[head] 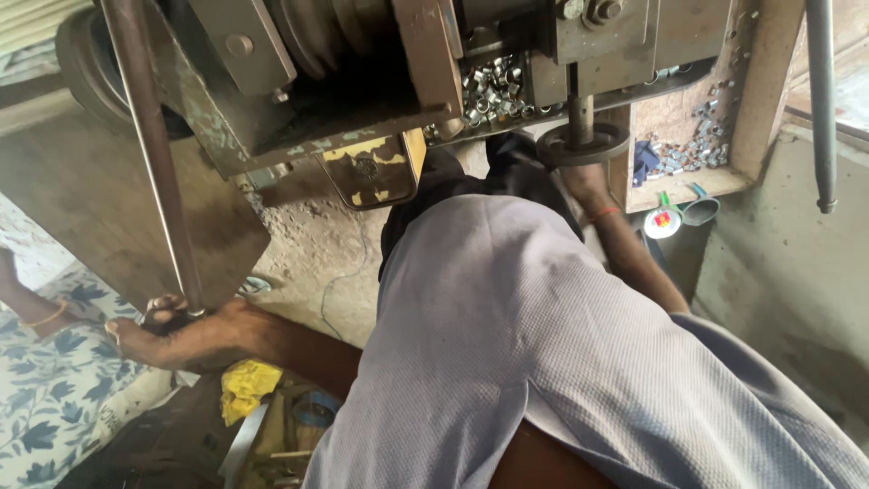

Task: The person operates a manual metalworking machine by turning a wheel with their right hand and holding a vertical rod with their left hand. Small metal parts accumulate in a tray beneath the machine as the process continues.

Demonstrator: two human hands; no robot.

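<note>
My left hand, lower left of the frame, has its grip clenched around the bottom end of the long metal lever, which slants up to the top left past the grimy press machine. My right hand reaches up, right of centre, to the round metal disc under the machine's vertical shaft; my knee in grey cloth hides the fingers, so whether that grip is clenched I cannot tell. Small shiny metal nuts sit heaped in the machine just above, with more in the wooden tray at upper right.
</note>
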